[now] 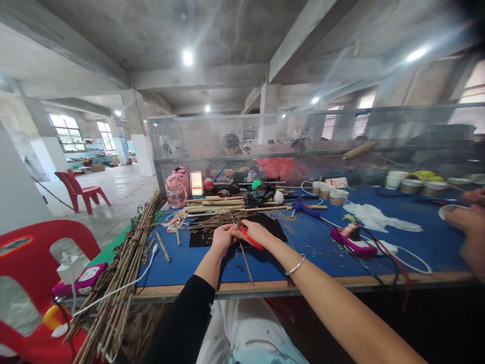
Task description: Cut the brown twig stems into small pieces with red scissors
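My right hand [254, 232] is closed round red-handled pliers or cutters [250, 237], whose dark jaws point up and left. Beside it, my left hand [225, 236] pinches a thin brown twig [246, 262] that slants down toward the table's front edge. Both hands nearly touch, above a black mat [197, 238]. Behind them a heap of short thin twigs [217, 220] lies across the mat. Whether the jaws touch the twig is too small to tell.
A long bundle of sticks [121, 273] overhangs the table's left side. A blue glue gun [305, 209], purple power strip [352, 243] and cables lie right. A perforated metal screen [212, 131] stands behind. Another person's hand [472, 217] is at far right.
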Action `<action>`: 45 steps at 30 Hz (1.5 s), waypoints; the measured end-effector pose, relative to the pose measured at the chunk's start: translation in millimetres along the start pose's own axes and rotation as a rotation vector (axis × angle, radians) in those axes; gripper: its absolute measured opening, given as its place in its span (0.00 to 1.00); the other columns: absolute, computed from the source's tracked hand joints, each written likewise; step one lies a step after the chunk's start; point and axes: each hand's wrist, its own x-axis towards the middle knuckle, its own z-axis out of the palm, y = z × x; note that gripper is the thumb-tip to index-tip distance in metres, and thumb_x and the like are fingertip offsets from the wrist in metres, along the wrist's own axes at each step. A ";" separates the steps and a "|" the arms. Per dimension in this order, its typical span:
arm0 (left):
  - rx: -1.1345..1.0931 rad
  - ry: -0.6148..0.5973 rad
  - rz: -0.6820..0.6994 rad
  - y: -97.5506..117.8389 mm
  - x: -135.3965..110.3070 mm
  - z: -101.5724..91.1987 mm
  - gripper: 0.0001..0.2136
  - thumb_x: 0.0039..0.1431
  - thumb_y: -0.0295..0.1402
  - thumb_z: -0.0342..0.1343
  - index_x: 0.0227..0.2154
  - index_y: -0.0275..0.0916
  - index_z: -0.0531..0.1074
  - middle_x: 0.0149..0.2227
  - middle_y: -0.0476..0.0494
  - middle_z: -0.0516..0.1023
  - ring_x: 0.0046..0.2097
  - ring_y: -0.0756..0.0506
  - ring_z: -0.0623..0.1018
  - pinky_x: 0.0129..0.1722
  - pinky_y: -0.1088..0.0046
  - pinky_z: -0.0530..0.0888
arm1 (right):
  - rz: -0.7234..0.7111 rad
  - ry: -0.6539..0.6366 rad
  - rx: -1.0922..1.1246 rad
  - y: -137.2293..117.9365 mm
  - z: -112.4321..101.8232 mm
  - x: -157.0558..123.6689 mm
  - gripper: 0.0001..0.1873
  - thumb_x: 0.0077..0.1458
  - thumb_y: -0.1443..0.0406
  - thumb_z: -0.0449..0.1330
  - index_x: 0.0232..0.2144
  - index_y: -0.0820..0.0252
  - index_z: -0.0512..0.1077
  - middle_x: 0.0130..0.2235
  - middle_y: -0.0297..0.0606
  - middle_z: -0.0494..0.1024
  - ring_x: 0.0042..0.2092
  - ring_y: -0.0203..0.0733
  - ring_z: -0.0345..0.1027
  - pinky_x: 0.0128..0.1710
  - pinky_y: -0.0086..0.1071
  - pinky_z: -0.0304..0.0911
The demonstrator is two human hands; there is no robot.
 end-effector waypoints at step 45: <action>-0.074 -0.058 0.034 1.0 -0.7 -1.4 0.19 0.35 0.39 0.65 0.31 0.32 0.75 0.22 0.48 0.71 0.19 0.57 0.64 0.20 0.80 0.63 | -0.015 0.050 0.041 -4.9 4.4 0.7 0.29 0.46 0.43 0.53 0.41 0.58 0.67 0.36 0.42 0.76 0.37 0.45 0.70 0.30 0.28 0.56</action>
